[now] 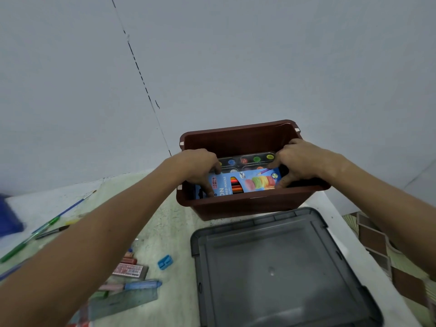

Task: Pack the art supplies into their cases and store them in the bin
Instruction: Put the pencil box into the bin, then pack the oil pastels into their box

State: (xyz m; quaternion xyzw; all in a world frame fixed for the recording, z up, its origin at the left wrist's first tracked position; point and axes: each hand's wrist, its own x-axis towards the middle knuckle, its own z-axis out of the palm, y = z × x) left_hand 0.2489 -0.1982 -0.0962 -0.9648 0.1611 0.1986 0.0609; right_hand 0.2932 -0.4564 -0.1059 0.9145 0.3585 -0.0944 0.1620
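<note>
The brown bin (247,204) stands on a pale, stained table (169,223) pushed up against a plain grey-blue wall (259,55), and everything else is placed from it here. Behind the bin the wall fills the upper view, with a thin dark broken line (141,76) running down it to the bin's far left corner. In front of the bin, touching or just short of its near wall, lies a large grey lid (278,267), flat on the table, its near edge cut off by the frame. To the right of the bin, past the table edge, a floor of brown and pale tiles (377,241) shows. Inside the bin a blue box of coloured pencils (245,182) lies tilted on top of a paint palette (250,159) with round colour pans under a clear cover; most of the palette is hidden by the box and hands. The left hand (200,168) reaches over the bin's left rim, fingers curled down onto the box's left end; the right hand (297,161) comes over the right rim, fingers and thumb pinching the box's right end. Left of the bin and nearer, loose supplies lie blurred: a clear ruler (125,300), small lead cases (129,271), a blue sharpener (165,261), green pens (30,239) and a thin brush (77,202). A blue shape at the far left edge is too smeared to name.
</note>
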